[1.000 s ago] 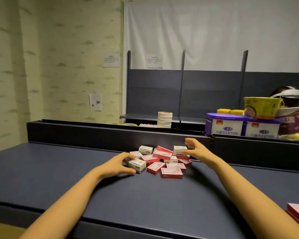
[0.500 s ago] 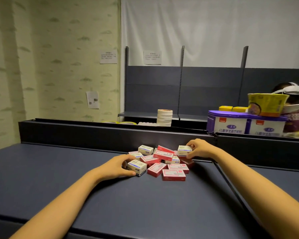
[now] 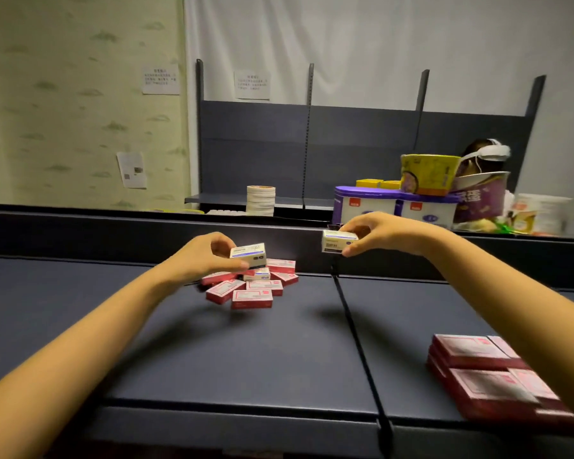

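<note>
White, blue-striped carton point(image 3: 248, 254) is pinched between thumb and fingers of the left hand point(image 3: 203, 258), raised just above the heap of red cartons point(image 3: 252, 294) lying on the dark blue shelf point(image 3: 262, 352). A second white carton point(image 3: 338, 242) is gripped at its end by the curled fingers of the right hand point(image 3: 383, 234), held in the air before the back rail point(image 3: 113, 233), well apart from the heap. At near right, stacked red cartons point(image 3: 478, 366) are noted.
</note>
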`<state>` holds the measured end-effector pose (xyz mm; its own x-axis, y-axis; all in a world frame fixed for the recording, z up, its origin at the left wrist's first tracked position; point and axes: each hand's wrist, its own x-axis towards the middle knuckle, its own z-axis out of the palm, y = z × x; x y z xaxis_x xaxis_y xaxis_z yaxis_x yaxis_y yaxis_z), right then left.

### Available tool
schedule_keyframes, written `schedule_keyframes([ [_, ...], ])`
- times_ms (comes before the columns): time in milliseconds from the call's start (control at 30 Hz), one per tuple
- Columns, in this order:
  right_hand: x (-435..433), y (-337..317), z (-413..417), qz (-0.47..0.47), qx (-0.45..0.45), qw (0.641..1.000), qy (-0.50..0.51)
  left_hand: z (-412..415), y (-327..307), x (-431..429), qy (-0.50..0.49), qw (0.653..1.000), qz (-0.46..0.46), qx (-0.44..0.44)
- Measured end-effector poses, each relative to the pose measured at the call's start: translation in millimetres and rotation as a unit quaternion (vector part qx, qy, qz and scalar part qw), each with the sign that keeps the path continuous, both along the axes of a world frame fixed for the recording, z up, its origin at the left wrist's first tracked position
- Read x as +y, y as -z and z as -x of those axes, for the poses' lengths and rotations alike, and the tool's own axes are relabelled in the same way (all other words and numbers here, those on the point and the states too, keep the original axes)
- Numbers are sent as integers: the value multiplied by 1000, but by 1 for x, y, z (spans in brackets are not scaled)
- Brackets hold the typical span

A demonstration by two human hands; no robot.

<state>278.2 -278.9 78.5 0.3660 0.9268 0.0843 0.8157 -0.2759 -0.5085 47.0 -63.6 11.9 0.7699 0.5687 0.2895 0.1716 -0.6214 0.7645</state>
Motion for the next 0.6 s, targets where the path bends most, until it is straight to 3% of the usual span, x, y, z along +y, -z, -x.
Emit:
schedule_keyframes([
  [600, -361, 7, -173, 14, 3, 1000, -2, -203, -22, -371, 75, 997, 2, 11],
])
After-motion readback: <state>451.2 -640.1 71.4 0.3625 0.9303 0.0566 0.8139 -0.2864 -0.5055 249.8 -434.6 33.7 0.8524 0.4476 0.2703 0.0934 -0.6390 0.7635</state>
